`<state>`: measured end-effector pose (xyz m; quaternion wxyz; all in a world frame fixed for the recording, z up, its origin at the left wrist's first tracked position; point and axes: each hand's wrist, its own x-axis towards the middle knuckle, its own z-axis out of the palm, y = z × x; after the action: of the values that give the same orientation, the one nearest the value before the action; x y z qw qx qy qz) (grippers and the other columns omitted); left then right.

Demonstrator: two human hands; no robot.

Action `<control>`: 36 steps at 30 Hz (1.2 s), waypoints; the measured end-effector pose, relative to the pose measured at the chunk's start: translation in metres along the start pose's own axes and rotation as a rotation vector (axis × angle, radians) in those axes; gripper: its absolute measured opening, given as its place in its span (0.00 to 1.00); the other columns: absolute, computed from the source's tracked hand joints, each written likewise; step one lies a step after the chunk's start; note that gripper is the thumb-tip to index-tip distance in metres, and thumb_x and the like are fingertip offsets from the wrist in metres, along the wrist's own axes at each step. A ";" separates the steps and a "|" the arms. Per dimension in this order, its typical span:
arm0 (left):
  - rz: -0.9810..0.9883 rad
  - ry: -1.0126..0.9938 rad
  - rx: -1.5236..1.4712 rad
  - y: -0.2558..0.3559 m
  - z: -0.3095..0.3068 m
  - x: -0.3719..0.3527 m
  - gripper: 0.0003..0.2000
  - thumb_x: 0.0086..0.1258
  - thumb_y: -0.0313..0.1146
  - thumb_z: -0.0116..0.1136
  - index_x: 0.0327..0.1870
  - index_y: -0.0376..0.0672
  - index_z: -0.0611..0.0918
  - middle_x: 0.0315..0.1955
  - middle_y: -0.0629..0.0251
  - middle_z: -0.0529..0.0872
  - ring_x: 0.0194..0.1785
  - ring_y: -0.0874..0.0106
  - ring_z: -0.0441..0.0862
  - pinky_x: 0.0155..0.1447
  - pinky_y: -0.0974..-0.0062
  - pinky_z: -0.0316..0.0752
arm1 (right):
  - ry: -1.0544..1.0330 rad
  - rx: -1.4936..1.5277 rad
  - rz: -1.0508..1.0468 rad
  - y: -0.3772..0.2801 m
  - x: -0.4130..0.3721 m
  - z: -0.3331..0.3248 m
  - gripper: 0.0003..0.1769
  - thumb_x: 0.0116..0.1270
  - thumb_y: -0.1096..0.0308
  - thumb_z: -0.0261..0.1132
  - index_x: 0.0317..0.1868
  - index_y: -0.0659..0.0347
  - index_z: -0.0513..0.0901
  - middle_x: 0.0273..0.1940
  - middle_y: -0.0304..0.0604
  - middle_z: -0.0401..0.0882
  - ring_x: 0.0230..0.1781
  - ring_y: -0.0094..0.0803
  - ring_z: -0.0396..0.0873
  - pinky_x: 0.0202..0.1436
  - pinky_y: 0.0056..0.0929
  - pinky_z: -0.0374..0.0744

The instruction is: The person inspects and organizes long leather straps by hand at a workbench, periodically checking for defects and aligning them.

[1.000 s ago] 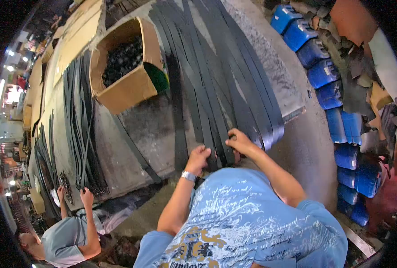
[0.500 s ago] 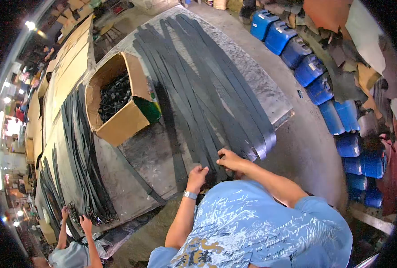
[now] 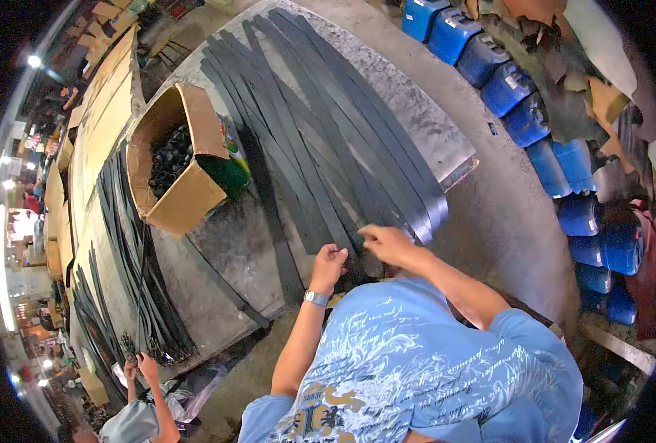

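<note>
Long flat black straps [image 3: 306, 140] lie in a wide overlapping layer on the table, their near ends by my hands. My left hand [image 3: 328, 267], with a metal watch on its wrist, is closed, thumb against fingers, at the near end of a black strap. Just to the right, my right hand [image 3: 388, 246] hovers over the strap ends with its fingers bent inward. What sits between the right fingertips is hidden by the hand and the dark straps. A small gap separates the two hands.
An open cardboard box [image 3: 184, 203] of small black rings stands left of the straps. Bundles of thin black strips [image 3: 132, 244] lie farther left, where another person's hands [image 3: 142, 365] work. Blue jerrycans [image 3: 505, 88] line the floor at right, beside hanging hides [image 3: 601, 44].
My right hand has lifted slightly away from the strap ends, and its fingers have shifted. The view has moved a little. At lower left, the other person's hands have come closer together.
</note>
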<state>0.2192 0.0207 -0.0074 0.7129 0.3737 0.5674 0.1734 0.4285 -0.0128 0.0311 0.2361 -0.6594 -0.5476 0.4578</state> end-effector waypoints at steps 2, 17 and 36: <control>0.003 0.020 0.062 -0.005 -0.001 0.004 0.15 0.71 0.38 0.64 0.48 0.42 0.75 0.32 0.71 0.78 0.32 0.79 0.74 0.35 0.76 0.76 | 0.141 -0.018 0.097 0.018 -0.019 -0.018 0.20 0.66 0.63 0.64 0.58 0.57 0.79 0.46 0.52 0.85 0.49 0.50 0.82 0.50 0.44 0.78; 0.285 0.341 1.051 0.024 0.016 -0.024 0.18 0.67 0.46 0.63 0.33 0.37 0.81 0.27 0.48 0.87 0.36 0.52 0.86 0.40 0.57 0.78 | 0.478 -0.144 0.254 0.073 -0.055 -0.035 0.31 0.61 0.61 0.71 0.62 0.56 0.68 0.57 0.54 0.72 0.58 0.52 0.73 0.60 0.46 0.74; 0.420 0.354 0.732 0.025 0.106 0.017 0.29 0.62 0.45 0.67 0.55 0.32 0.72 0.42 0.37 0.84 0.44 0.42 0.83 0.48 0.54 0.78 | 0.258 -0.157 0.092 0.085 -0.045 -0.054 0.14 0.64 0.61 0.68 0.43 0.61 0.78 0.39 0.49 0.80 0.40 0.47 0.81 0.43 0.44 0.77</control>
<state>0.3284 0.0133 0.0076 0.3753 0.6726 0.6164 0.1637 0.5189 -0.0696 0.0030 0.2312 -0.7535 -0.5160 0.3356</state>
